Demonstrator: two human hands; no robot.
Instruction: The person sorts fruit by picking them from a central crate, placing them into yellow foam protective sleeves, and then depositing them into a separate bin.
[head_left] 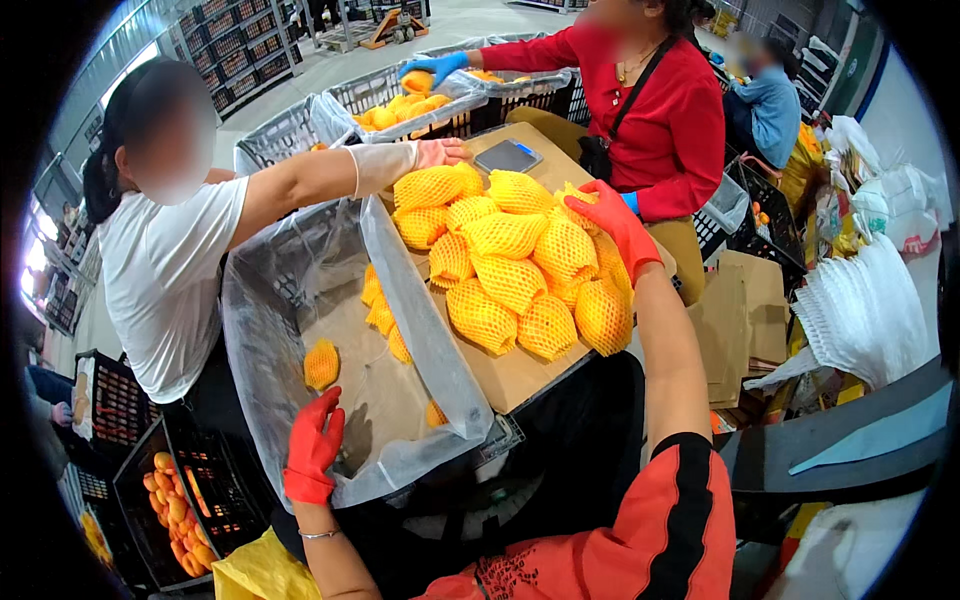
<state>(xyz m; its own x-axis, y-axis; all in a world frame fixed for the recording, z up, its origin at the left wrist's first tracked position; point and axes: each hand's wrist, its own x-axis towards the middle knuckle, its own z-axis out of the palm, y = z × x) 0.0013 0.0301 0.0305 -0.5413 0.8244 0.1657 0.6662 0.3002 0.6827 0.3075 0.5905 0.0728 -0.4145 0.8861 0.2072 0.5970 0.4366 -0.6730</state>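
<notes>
Several fruits in yellow foam nets point(508, 237) lie heaped on a cardboard-topped surface point(535, 378). My right hand point(622, 228), in a red rubber glove, reaches to the heap's right side, its fingers curled on a netted fruit point(568, 194) there. To the left stands a crate lined with clear plastic point(440, 350), its bottom covered in cardboard. A single netted fruit point(321, 365) lies inside it, with a few more along its right wall, partly behind the liner. My left hand point(315, 447), also red-gloved, hovers over the crate's near left corner, fingers stretched out and holding nothing.
A person in white point(165, 275) leans in from the left, a gloved hand near a small scale point(508, 156). Opposite, a person in red point(650, 120) holds a netted fruit above another lined crate point(395, 112). Black crates of orange fruit point(178, 510) stand lower left; foam nets point(868, 315) lie right.
</notes>
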